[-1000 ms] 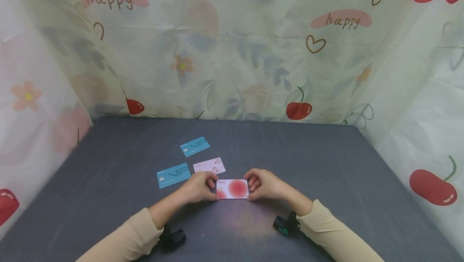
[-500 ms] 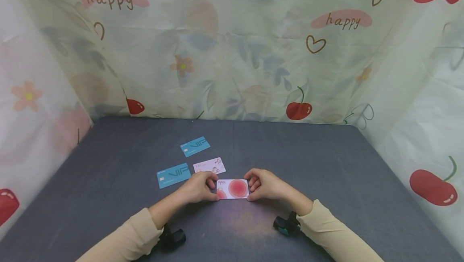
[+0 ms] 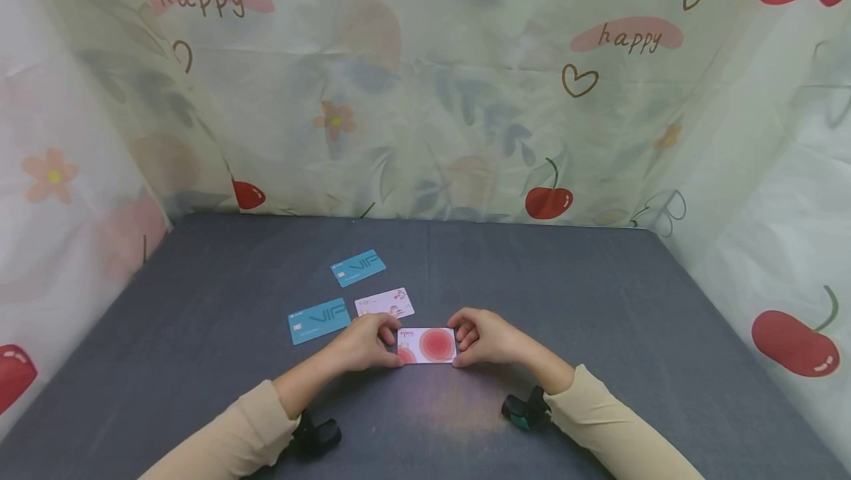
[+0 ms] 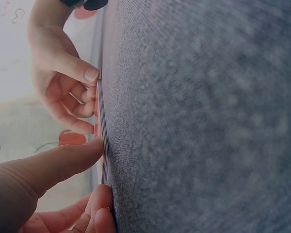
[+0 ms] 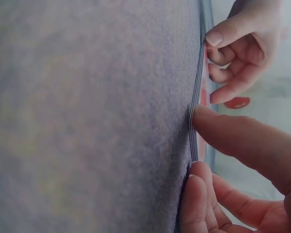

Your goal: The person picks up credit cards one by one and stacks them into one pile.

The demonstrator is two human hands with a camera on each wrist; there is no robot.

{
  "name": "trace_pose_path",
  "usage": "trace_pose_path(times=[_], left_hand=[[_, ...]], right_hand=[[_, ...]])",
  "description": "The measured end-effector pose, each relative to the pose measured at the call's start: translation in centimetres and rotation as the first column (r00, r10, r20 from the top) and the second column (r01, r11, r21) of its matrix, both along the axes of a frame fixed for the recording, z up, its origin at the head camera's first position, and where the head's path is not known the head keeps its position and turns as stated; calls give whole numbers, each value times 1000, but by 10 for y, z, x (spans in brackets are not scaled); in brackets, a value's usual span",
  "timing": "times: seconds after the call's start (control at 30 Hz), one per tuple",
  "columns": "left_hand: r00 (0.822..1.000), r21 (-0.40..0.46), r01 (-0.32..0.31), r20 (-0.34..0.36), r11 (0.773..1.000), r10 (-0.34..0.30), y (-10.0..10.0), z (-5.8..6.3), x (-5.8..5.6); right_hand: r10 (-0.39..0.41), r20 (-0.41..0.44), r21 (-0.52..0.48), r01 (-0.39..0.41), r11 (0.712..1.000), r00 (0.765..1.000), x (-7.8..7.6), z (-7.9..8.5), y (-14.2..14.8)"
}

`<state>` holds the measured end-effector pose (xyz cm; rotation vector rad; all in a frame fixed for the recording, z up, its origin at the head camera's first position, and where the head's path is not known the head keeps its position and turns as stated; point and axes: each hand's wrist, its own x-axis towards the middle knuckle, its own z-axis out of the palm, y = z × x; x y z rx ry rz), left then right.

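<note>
A small stack of cards point(image 3: 425, 347) lies flat on the dark grey tabletop, its top card white with red-pink circles. My left hand point(image 3: 364, 343) grips the stack's left end between thumb and fingers. At the opposite end my right hand point(image 3: 490, 340) grips it the same way. Seen edge-on in the left wrist view, the stack point(image 4: 105, 141) shows several thin layers lined up, low against the cloth. The right wrist view also shows the layered edge point(image 5: 194, 116), with a thumb on its near side.
Two blue VIP cards, one nearer point(image 3: 318, 321) and one farther point(image 3: 358, 268), lie left of the stack. A pale pink card point(image 3: 383, 303) lies just behind my left hand. A patterned curtain point(image 3: 425, 96) hangs beyond the table point(image 3: 598, 303).
</note>
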<state>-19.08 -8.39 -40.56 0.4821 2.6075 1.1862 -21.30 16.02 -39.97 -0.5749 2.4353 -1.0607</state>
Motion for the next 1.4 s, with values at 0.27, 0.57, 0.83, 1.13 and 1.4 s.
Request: trace_pose_path(times=[0.27, 0.57, 0.83, 1.13, 1.4], left_hand=[[1000, 14, -5, -12, 1000, 5, 0, 1, 0], [1000, 89, -7, -5, 996, 8, -5, 2, -1], [999, 114, -34, 5, 993, 33, -10, 8, -3], [998, 135, -59, -30, 989, 64, -24, 13, -9], [992, 111, -126, -8, 986, 127, -36, 17, -15]], right_hand=[[27, -31, -1, -27, 1000, 999, -2, 0, 2], [0, -47, -5, 0, 1000, 999, -6, 6, 3], [0, -68, -13, -1, 1000, 998, -11, 10, 0], [33, -93, -20, -35, 999, 995, -19, 19, -6], [61, -114, -33, -65, 997, 992, -37, 21, -11]])
